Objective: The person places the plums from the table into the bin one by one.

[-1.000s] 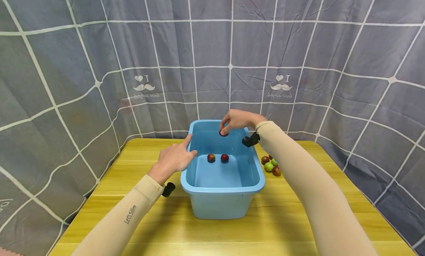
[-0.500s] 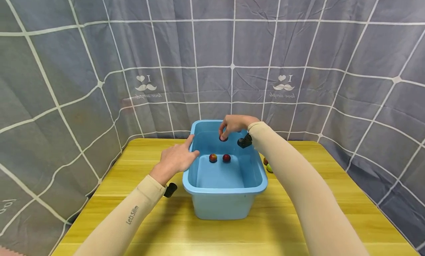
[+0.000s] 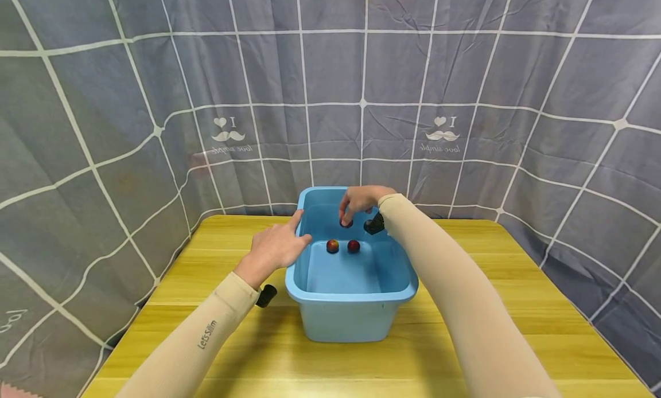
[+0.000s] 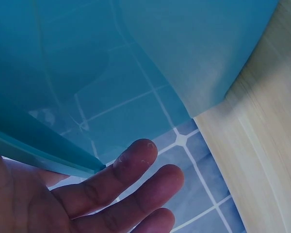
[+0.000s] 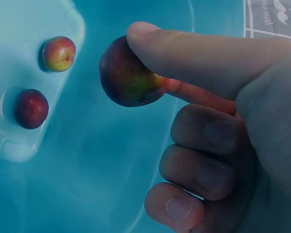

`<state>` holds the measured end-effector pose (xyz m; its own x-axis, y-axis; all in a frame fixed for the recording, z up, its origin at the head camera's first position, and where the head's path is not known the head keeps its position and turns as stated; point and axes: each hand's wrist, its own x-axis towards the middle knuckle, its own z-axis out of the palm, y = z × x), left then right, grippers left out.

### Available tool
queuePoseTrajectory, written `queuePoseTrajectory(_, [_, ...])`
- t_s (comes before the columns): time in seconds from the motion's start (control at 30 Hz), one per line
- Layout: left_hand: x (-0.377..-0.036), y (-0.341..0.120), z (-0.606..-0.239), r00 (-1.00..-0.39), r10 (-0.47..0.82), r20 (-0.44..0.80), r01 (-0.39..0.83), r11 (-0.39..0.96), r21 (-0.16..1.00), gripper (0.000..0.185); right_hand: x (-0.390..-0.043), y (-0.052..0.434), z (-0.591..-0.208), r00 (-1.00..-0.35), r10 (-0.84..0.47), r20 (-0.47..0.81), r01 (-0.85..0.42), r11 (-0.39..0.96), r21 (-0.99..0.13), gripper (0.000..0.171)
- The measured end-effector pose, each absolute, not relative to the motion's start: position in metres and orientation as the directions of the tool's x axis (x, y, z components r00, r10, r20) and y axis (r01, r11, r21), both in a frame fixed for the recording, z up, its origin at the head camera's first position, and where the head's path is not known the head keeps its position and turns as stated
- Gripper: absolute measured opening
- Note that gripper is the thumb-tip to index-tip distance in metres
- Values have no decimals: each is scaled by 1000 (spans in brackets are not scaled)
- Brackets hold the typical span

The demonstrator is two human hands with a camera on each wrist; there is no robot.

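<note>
Head view shows my right hand (image 3: 361, 200) lower than one second ago: it has gone down from the far rim into the blue tub (image 3: 351, 312), and the plum (image 3: 346, 222) it carries is now inside, above the bottom and near the far wall. The little heap of fruits on the worktop to the right of the tub, which I saw before, is now hidden behind my right arm. My left hand (image 3: 273, 246) has almost not moved; it rests with straight, spread fingers against the left rim of the tub.

In the right wrist view my thumb and forefinger pinch the plum (image 5: 131, 73), and the other three fingers are curled below it. The plum is round and smooth, dark red with a yellow-orange patch. Two more fruits lie on the flat bottom, apart from each other: a red-yellow fruit (image 5: 58, 53) and a dark red fruit (image 5: 31, 108). The tub is of smooth, shiny plastic, rectangular with rounded corners and a thick rim.

In the left wrist view my left fingers (image 4: 136, 167) lie open under the rim (image 4: 43, 150) on the outer side.

The worktop (image 3: 206, 352) is of yellow wood with fine straight grain. Behind it hangs a grey curtain (image 3: 465, 71) with white grid lines and small moustache prints.
</note>
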<state>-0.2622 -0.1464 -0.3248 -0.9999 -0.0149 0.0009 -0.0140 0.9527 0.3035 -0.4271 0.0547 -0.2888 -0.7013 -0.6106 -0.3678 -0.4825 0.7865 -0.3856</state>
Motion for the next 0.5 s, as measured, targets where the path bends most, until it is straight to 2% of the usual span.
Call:
queuePoseTrajectory(0.23, [-262, -147, -325, -1000, -16, 2, -15, 951, 309, 76, -430, 51, -294, -698, -605, -383, -490, 794, -361, 12])
queuePoseTrajectory(0.5, [-262, -147, -325, -1000, -11, -1, -11, 950, 313, 75, -430, 54, -294, -694, -605, -390, -473, 792, -387, 34])
